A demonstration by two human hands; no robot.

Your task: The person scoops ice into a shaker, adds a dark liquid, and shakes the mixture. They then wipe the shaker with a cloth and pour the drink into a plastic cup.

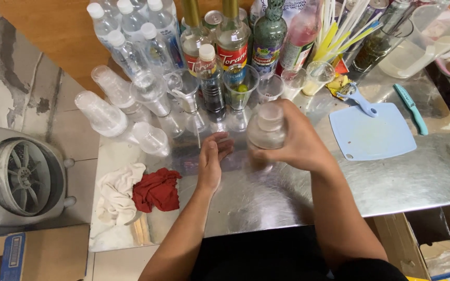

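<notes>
Your right hand (299, 141) grips a clear shaker (267, 126) just above the steel table (391, 177); your left hand (212, 158) rests flat and empty. It looks blurred with motion, so a loose lid could spray, or a wide swing could topple the glass cups (240, 86) behind.

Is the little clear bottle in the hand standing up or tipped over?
Upright. The small clear plastic bottle has its cap end pointing up, gripped by the right hand above the shiny metal table.
</notes>
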